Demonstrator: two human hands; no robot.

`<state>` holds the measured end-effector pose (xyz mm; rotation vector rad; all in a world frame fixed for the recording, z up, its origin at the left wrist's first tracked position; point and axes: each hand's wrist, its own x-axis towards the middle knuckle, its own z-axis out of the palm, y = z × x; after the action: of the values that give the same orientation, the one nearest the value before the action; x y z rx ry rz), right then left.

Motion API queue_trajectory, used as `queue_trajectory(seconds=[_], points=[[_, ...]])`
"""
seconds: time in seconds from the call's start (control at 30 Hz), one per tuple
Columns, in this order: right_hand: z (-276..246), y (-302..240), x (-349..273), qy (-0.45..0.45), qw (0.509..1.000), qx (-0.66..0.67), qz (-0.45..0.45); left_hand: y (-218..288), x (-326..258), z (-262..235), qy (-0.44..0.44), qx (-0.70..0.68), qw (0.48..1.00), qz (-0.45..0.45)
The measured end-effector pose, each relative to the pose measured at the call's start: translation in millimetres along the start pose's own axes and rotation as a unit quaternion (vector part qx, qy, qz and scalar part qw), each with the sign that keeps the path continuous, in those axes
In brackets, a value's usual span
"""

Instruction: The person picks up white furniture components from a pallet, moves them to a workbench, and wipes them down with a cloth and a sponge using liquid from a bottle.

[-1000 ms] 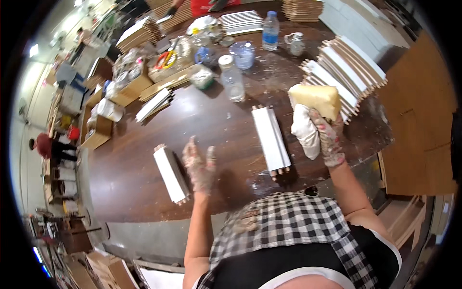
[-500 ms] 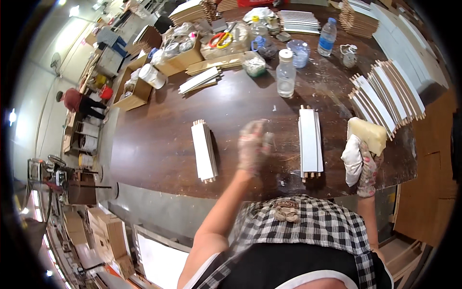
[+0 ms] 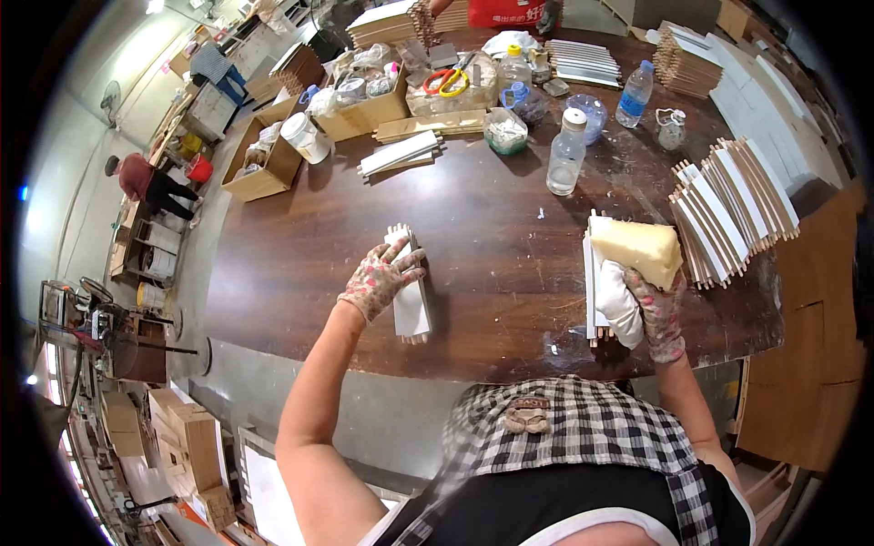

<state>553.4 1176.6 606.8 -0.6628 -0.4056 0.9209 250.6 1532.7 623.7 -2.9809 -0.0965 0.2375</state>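
My left hand [image 3: 381,282], in a flowered work glove, lies over the left bundle of white wooden slats [image 3: 412,311]. Its fingers are spread across the upper part of the bundle. In my right hand [image 3: 662,314], also gloved, are a pale yellow sponge block [image 3: 635,250] and a bunched white cloth [image 3: 618,305]. Sponge and cloth hang over the right bundle of slats [image 3: 590,282] and hide much of it; whether they touch it I cannot tell. Farther right, a fanned pile of white and brown slats [image 3: 728,214] lies on the table.
A clear bottle with a white cap [image 3: 566,155] stands beyond the right bundle. Cartons of supplies [image 3: 364,114], scissors [image 3: 446,84], a blue-labelled water bottle [image 3: 635,96] and loose white slats [image 3: 401,153] fill the far side of the dark table [image 3: 300,273]. Other people work in the background.
My left hand has moved left and come down on the left bundle. My right hand has carried the sponge and cloth left, over the right bundle. The view has shifted slightly.
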Motion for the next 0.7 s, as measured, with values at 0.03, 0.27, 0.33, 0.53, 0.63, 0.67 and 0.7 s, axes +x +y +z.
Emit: queue_trajectory(seconds=[0.03, 0.27, 0.33, 0.53, 0.63, 0.67, 0.7], points=[[12, -4, 2, -0.043, 0.998, 0.032, 0.02, -5, -1, -2, 0.009, -0.003, 1.0, -0.006], [42, 21, -27, 0.179, 0.971, -0.141, -0.071, 23, 0, -53, 0.276, -0.495, 0.803, -0.184], [57, 27, -32, 0.165, 0.966, -0.185, -0.07, 49, 20, -69, 0.309, -0.654, 0.676, -0.14], [127, 36, -26, -0.071, 0.863, -0.449, -0.22, 100, 44, -64, 0.311, -0.842, 0.396, -0.191], [139, 35, -31, -0.117, 0.825, -0.486, -0.265, 110, 46, -58, 0.349, -0.816, 0.43, -0.166], [150, 39, -35, -0.105, 0.843, -0.449, -0.278, 112, 43, -55, 0.361, -0.8, 0.454, -0.154], [151, 40, -38, -0.103, 0.814, -0.496, -0.285, 114, 38, -57, 0.364, -0.793, 0.468, -0.139]])
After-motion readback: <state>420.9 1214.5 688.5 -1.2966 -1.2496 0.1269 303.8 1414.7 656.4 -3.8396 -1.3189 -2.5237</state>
